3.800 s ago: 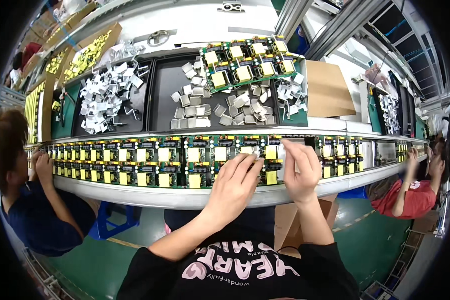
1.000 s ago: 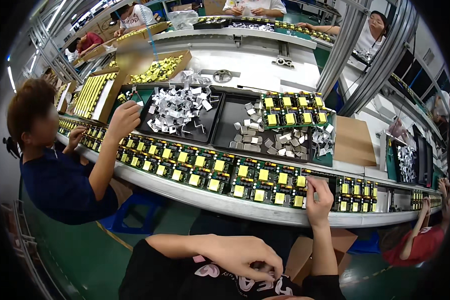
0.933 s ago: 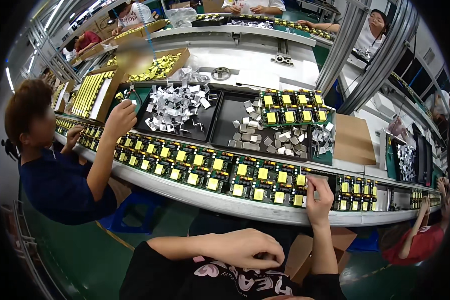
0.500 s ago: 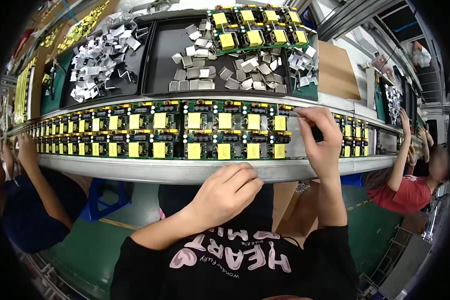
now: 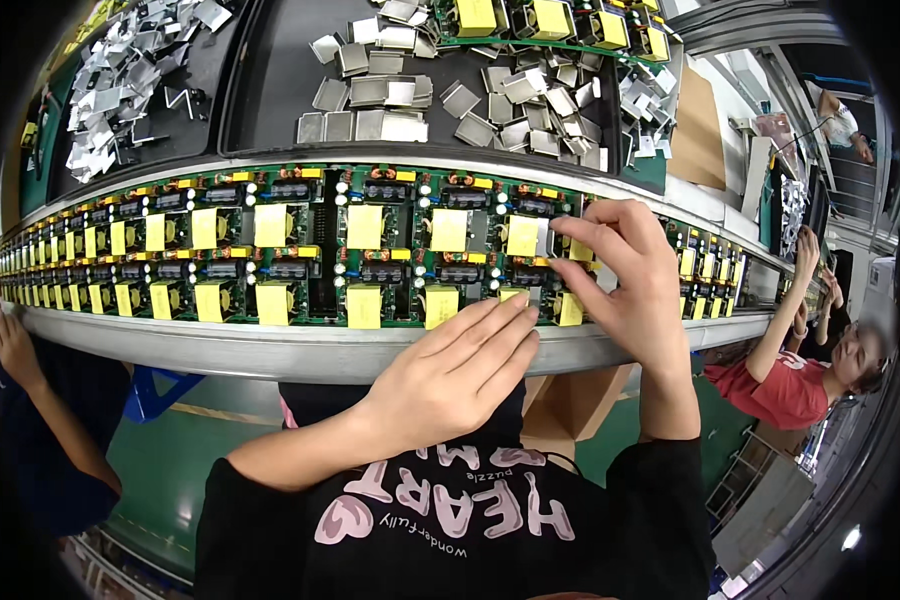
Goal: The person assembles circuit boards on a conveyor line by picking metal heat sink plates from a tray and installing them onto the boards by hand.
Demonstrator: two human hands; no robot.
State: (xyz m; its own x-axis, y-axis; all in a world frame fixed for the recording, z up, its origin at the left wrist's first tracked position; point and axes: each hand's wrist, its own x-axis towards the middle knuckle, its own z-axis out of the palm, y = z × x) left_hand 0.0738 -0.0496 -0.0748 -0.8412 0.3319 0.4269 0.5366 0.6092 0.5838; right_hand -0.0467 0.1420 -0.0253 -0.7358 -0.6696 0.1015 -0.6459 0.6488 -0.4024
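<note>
A line of green circuit boards (image 5: 315,262) with yellow-topped transformers and dark capacitors runs left to right before me. My right hand (image 5: 625,275) is over the boards, thumb and index finger at the two ends of a small silver metal bracket (image 5: 545,238). That bracket stands against the right side of a yellow transformer (image 5: 522,236) in the far row. My left hand (image 5: 460,365) lies over the near rail with its fingers stretched out side by side. Its fingertips reach the near-row transformers and partly cover them; nothing shows in its grip.
Beyond the line, black trays (image 5: 280,90) hold loose silver brackets (image 5: 385,95). Another board panel (image 5: 550,25) rests above them. A metal rail (image 5: 220,350) edges the line nearest me. Co-workers work at both sides, one in a red shirt (image 5: 770,385). A brown cardboard sheet (image 5: 700,130) lies far right.
My right hand has come over the boards, its finger and thumb now at a bracket by a transformer. My left hand has straightened its fingers and reached onto the near row. The view has shifted closer.
</note>
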